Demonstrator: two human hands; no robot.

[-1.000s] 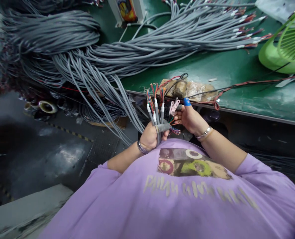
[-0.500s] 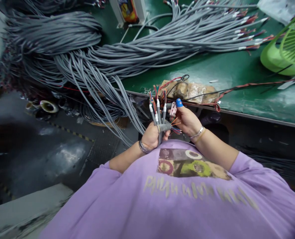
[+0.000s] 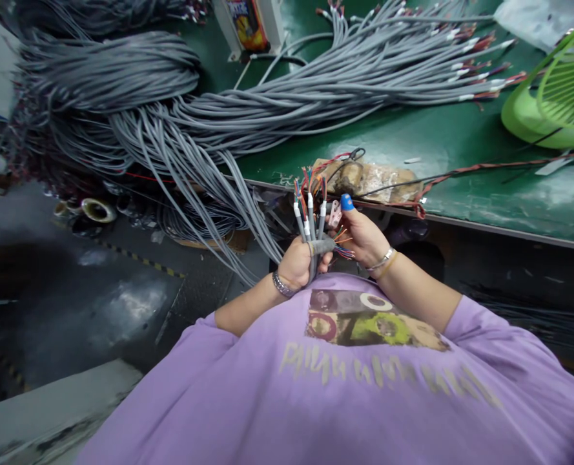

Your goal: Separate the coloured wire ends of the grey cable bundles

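Note:
My left hand [image 3: 296,263] is closed around several grey cables [image 3: 310,226] in front of my shirt. Most of them point up, with white bands near their ends and thin coloured wires [image 3: 310,177] fanning out. One grey cable end [image 3: 323,246] lies crosswise over the others, its bare orange, green and blue wires spread to the right. Beside those wires is my right hand [image 3: 364,236], a blue cover on its thumb. Between that thumb and the fingers it pinches a small pink piece with holes [image 3: 335,214]; the fingers behind are partly hidden.
A green table [image 3: 465,155] carries a large heap of grey cables [image 3: 287,110]. A taped brown bundle [image 3: 383,181] lies at its front edge, with a green basket [image 3: 533,116] at the right. Coiled cables [image 3: 204,216] and tape rolls [image 3: 97,210] sit below at left.
The view has shifted slightly. Both hands keep their hold, and the right hand stays beside the crosswise cable's wires, some of which look a little more spread.

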